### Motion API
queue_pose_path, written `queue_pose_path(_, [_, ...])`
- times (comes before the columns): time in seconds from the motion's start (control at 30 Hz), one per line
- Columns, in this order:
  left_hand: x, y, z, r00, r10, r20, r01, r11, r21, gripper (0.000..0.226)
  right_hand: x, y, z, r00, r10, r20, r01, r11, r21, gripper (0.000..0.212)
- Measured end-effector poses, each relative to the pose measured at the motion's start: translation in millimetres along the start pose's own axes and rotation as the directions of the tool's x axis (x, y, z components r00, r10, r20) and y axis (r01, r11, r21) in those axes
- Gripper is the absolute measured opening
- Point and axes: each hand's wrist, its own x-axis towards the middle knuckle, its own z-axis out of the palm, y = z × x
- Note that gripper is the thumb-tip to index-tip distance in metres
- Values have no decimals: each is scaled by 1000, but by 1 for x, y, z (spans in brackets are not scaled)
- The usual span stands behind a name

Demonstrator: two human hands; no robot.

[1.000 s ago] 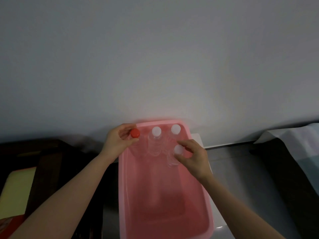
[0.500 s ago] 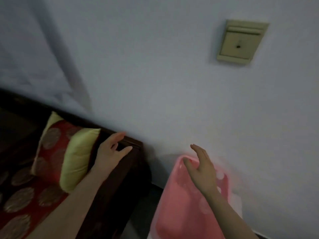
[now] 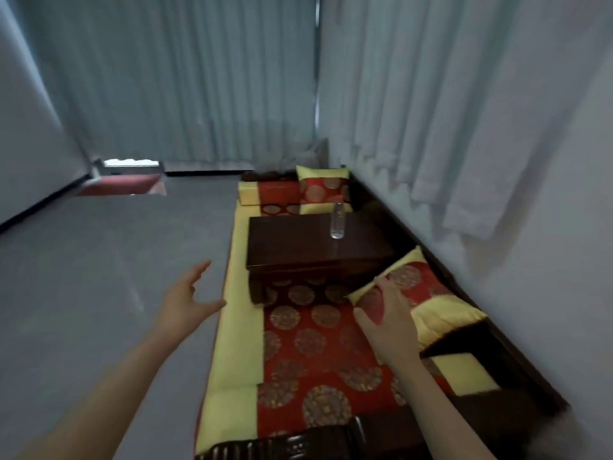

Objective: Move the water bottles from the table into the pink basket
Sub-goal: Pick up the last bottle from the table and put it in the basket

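Observation:
One clear water bottle (image 3: 337, 220) stands upright on the far right part of a low dark wooden table (image 3: 298, 244) that sits on a long couch. My left hand (image 3: 185, 298) hangs open over the grey floor, left of the couch edge. My right hand (image 3: 386, 322) is open with fingers spread above the red patterned seat, in front of a cushion. Both hands are empty and well short of the bottle. The pink basket is out of view.
The couch has a red and yellow seat (image 3: 298, 343) with a dark wooden frame (image 3: 292, 443). Red and yellow cushions (image 3: 431, 293) lie right of the table and behind it (image 3: 323, 187). Curtains (image 3: 185, 78) hang behind, a white wall (image 3: 564, 227) runs along the right, and grey floor (image 3: 99, 277) spreads left.
The view has swung left from the pink basket with bottles to the couch and table. Both hands left the bottle caps and are now open and empty.

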Motion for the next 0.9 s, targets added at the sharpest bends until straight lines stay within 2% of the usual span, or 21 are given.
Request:
queue_pose_path(0.2, [15,-97,-136,987,-117,-114,95,978,-184,66,7,-112,134,991,-60,120,53,997,55,68])
queue_pose_path(0.47, [93,-212,-278,983,-180,-48,164,957,-239,59,31,-213,285,984,100,147,-114,989,91,64])
queue_pose_path(0.57, [131,-235,-296,983,-178,-51,160,955,-249,58,47,-231,320,985,97,142,-112,989,99,61])
queue_pose_path(0.73, [202,-268,-308,986,-168,-5,161,952,-259,56,90,-251,378,979,180,95,-195,964,183,52])
queue_pose_path(0.9, [318,-292,-317,994,-95,50,103,970,-221,54,160,-259,443,973,232,13,-229,948,222,53])
